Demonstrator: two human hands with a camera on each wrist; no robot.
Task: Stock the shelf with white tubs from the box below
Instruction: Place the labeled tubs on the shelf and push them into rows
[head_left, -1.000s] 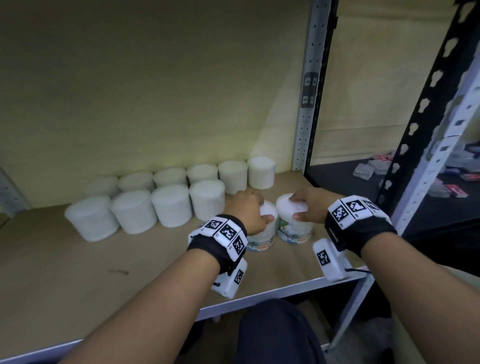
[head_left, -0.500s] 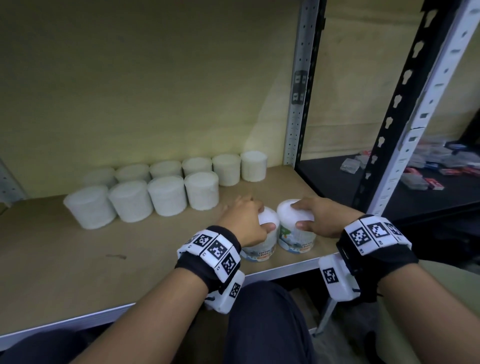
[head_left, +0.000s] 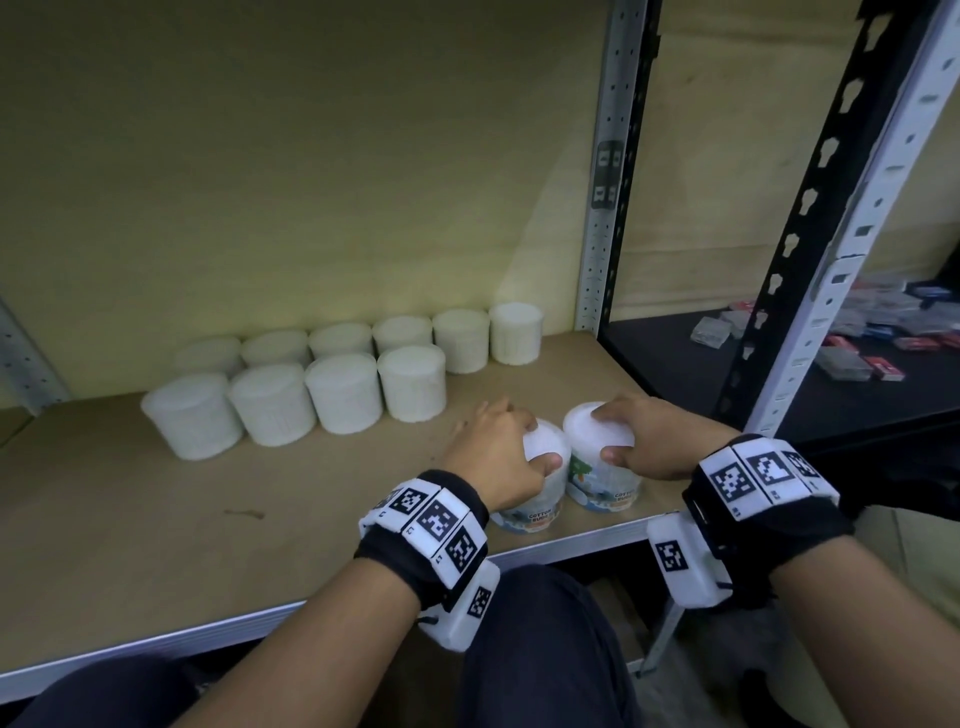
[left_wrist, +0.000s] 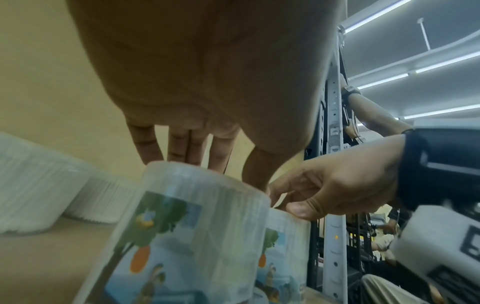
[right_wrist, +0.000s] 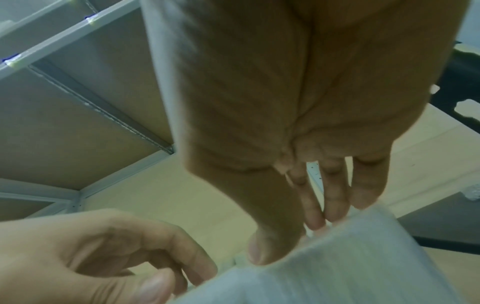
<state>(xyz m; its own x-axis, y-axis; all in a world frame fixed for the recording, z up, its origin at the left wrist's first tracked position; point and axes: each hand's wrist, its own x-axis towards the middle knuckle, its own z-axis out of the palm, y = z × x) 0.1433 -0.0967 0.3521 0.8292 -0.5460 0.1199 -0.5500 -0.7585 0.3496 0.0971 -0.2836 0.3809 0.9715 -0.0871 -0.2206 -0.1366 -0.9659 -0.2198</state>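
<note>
Left hand (head_left: 498, 457) curls over the top of the left tub (head_left: 530, 499), fingers draped past the far rim and thumb hooked on the near side, gripping it from above. Right hand (head_left: 649, 441) does the same on the right tub (head_left: 597, 467), with fingertips on the lid's far edge and the thumb pressed against the near wall. Both tubs stand upright on the shelf (head_left: 156, 545), just beside each other and close to its front edge, toward the right end. Each has a white lid and a printed label with a tree and an orange shape; the left wrist view shows the labels facing the person, and the two tubs look to be touching or nearly so. The right wrist view is blurred, showing only the pale side of a tub under the thumb and fingers.

Farther back on the shelf stand ten plain white tubs (head_left: 343, 395) in two rows, six along the back wall and four in front of them, well apart from the two being held. A grey perforated post (head_left: 602, 208) rises at the shelf's right rear corner. Beyond it, a dark neighbouring shelf (head_left: 727, 384) carries small packets (head_left: 852, 358). Both wrists wear black bands with white marker blocks (head_left: 431, 525).
</note>
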